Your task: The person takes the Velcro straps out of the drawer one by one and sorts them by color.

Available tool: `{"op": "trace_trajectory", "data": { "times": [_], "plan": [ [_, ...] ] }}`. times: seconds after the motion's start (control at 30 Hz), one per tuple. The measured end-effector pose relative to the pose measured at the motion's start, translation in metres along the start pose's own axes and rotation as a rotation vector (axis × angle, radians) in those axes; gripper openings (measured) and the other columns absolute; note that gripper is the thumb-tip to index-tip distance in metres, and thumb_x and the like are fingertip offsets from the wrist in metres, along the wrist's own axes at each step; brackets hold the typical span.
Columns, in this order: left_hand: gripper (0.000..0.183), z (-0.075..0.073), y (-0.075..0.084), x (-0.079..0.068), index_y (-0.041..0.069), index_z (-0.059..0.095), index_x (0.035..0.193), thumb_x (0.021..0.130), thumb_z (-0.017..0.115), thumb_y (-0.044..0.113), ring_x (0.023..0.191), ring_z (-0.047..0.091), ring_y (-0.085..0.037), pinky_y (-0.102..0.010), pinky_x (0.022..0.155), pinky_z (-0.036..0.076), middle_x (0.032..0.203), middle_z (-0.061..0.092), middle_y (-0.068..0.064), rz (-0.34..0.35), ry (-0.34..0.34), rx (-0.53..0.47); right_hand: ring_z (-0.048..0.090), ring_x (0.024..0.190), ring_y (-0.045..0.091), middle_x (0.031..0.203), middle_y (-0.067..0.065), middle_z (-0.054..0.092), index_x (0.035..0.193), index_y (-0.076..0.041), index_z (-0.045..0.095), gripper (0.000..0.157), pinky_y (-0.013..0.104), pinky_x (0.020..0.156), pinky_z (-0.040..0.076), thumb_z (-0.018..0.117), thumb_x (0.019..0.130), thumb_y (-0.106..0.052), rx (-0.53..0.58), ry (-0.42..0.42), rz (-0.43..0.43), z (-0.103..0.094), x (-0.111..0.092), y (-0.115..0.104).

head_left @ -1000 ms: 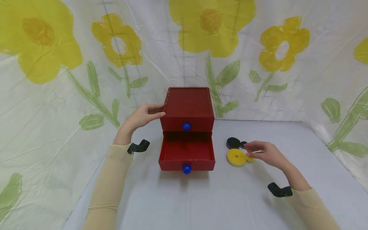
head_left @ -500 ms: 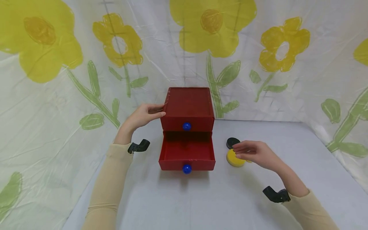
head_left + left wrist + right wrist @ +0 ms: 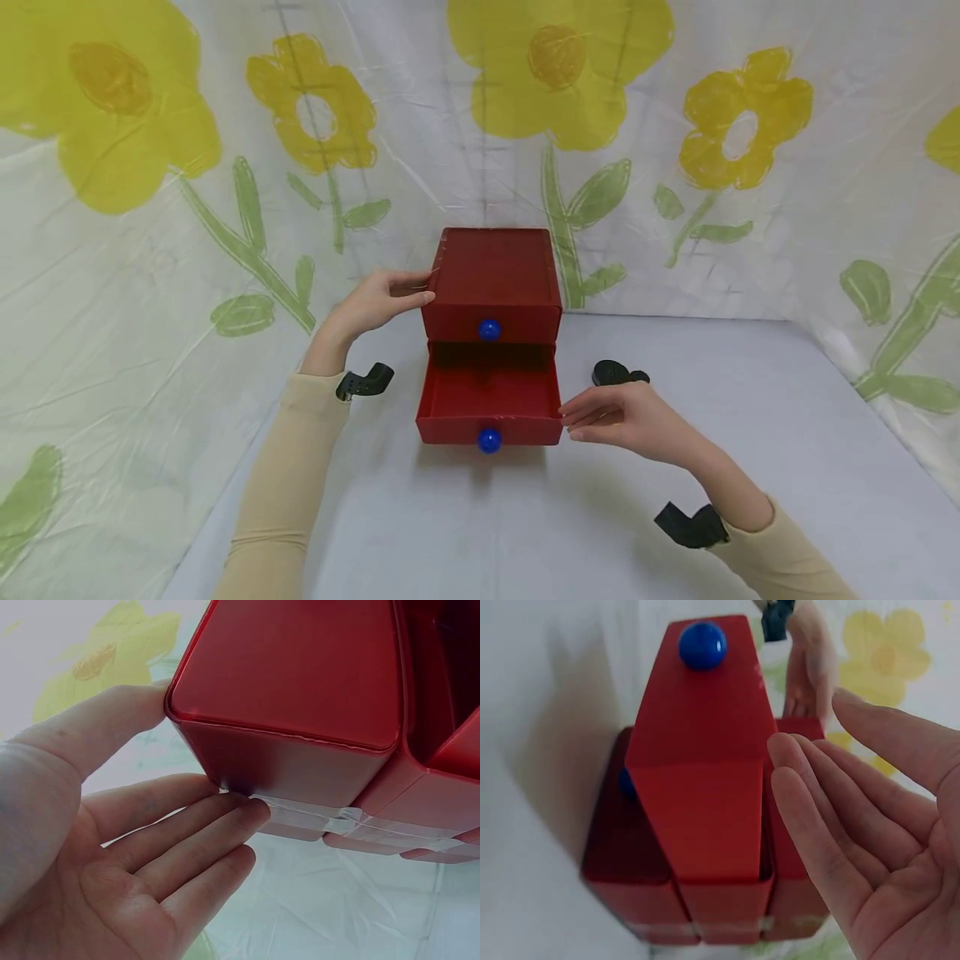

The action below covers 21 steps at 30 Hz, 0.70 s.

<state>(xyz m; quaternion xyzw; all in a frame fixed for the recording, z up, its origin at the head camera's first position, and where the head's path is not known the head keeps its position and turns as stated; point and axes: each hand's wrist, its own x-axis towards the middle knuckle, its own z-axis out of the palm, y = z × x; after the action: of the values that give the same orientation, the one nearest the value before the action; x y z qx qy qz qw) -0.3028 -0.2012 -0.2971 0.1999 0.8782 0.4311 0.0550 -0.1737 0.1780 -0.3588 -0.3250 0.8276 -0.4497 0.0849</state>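
A red drawer cabinet (image 3: 495, 265) with blue knobs stands at the back of the table. Its middle drawer (image 3: 489, 392) is pulled out, and I see nothing inside it. My left hand (image 3: 367, 308) touches the cabinet's upper left side with thumb and fingertips; its fingers (image 3: 187, 840) are extended. At the right side of the pulled-out drawer, near its front corner, is my right hand (image 3: 637, 421). Its fingers (image 3: 832, 802) are fairly straight and the palm holds nothing; I cannot tell whether the fingertips touch the drawer.
Beyond my right hand lie a larger black disc (image 3: 609, 372) and a smaller black disc (image 3: 639, 377). The cabinet's top drawer (image 3: 450, 325) and lower drawer (image 3: 622, 832) are pushed in. A flower-printed sheet (image 3: 420, 100) hangs close behind the cabinet.
My right hand has moved left from beside the discs to the drawer's right edge. The yellow discs seen earlier are now hidden behind it. My left hand stays put.
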Motion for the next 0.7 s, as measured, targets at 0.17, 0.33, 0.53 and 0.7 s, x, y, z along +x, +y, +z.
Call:
{"op": "trace_trajectory", "data": {
  "times": [0.17, 0.33, 0.53, 0.7],
  "plan": [
    [0.060, 0.000, -0.002, 0.001, 0.012, 0.049, 0.140, 0.089, 0.064, 0.040, 0.125, 0.052, -0.023, -0.046, 0.104, 0.042, 0.137, 0.055, -0.008, 0.001, 0.003, 0.000, 0.069, 0.089, 0.005, 0.100, 0.000, 0.073, 0.111, -0.011, 0.070, 0.031, 0.022, 0.075, 0.056, 0.073, 0.083, -0.025, -0.026, -0.022, -0.036, 0.019, 0.008, -0.009],
    [0.060, 0.000, -0.001, 0.002, 0.012, 0.049, 0.139, 0.089, 0.064, 0.040, 0.125, 0.053, -0.022, -0.045, 0.104, 0.042, 0.136, 0.055, -0.007, -0.003, 0.002, -0.004, 0.068, 0.090, 0.004, 0.099, -0.002, 0.073, 0.111, -0.012, 0.070, 0.030, 0.019, 0.075, 0.055, 0.073, 0.084, -0.026, -0.074, -0.031, -0.024, 0.035, 0.016, -0.010],
    [0.059, 0.000, -0.001, 0.001, 0.011, 0.049, 0.139, 0.089, 0.064, 0.039, 0.125, 0.053, -0.023, -0.046, 0.104, 0.042, 0.136, 0.056, -0.008, 0.004, 0.003, -0.009, 0.068, 0.087, 0.002, 0.096, -0.004, 0.073, 0.109, -0.011, 0.071, 0.030, 0.017, 0.074, 0.054, 0.074, 0.083, -0.023, -0.132, -0.002, -0.026, 0.049, 0.021, -0.012],
    [0.059, 0.001, -0.001, 0.001, 0.010, 0.049, 0.139, 0.089, 0.064, 0.039, 0.125, 0.053, -0.024, -0.046, 0.104, 0.042, 0.136, 0.056, -0.009, 0.008, 0.005, -0.004, 0.068, 0.085, 0.002, 0.096, -0.003, 0.073, 0.112, -0.009, 0.070, 0.032, 0.015, 0.073, 0.053, 0.075, 0.082, -0.020, -0.181, -0.008, -0.016, 0.064, 0.025, -0.010]
  ]
}}
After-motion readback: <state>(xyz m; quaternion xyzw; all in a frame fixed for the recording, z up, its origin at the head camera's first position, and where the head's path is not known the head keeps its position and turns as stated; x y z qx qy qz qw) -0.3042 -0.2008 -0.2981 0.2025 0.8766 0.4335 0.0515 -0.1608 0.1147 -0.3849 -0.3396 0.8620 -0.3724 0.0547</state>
